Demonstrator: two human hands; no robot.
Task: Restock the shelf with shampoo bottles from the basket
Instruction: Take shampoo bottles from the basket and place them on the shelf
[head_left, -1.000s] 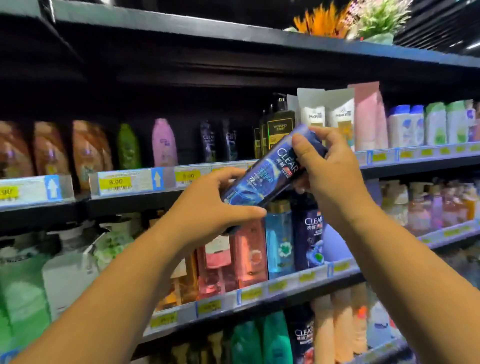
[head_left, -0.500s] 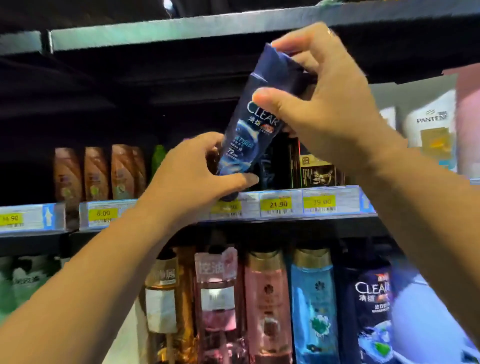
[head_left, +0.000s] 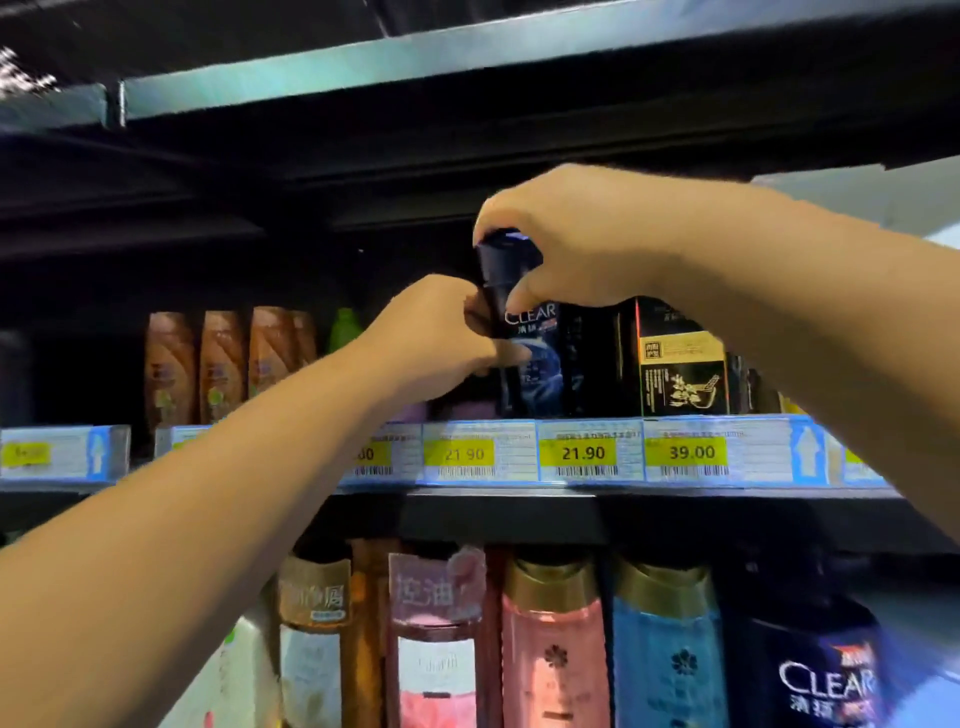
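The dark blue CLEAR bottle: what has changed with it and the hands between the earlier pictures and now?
The CLEAR bottle went from tilted in front of the shelves to upright in the row behind the price tags, which hide its base. Unchanged: the right hand grips its top, the left hand holds its side.

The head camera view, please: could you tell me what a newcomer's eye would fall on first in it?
First, the dark blue CLEAR bottle, upright at the centre of the upper shelf, with the right hand gripping its cap from above and the left hand holding its side. Next, the bright yellow price tags along the shelf edge just below, and the gold-capped pink bottle and blue bottle in the row underneath.
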